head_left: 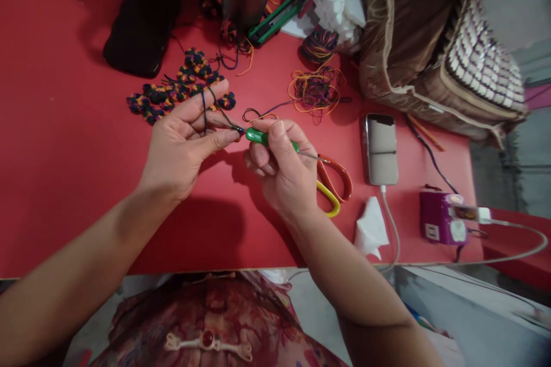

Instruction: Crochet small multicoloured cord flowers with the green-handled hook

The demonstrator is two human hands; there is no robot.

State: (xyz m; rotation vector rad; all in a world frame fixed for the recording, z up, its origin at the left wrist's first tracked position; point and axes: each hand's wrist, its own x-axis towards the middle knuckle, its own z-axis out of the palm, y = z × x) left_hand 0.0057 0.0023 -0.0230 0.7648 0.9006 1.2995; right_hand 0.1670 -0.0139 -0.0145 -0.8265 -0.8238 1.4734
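Note:
My right hand (pixel 286 163) grips a crochet hook (pixel 257 136) by its green handle, the thin metal shaft pointing left. Dark yarn (pixel 204 104) loops around the raised fingers of my left hand (pixel 185 137), whose thumb and finger pinch a small dark stitched piece at the hook's tip. From there a strand trails right to a loose tangle of multicoloured yarn (pixel 316 92). Behind my left hand lies a cluster of small navy and orange crocheted pieces (pixel 172 92). Scissors (pixel 342 175) with red and yellow handles rest just right of my right hand.
Several things surround the hands on the red table (pixel 55 183): a black case (pixel 144 26), a green cutter (pixel 275 20), a yarn ball (pixel 319 45), a brown bag (pixel 413 40), a phone (pixel 381 149) on a cable, crumpled tissue (pixel 371 228) and a purple adapter (pixel 441 218).

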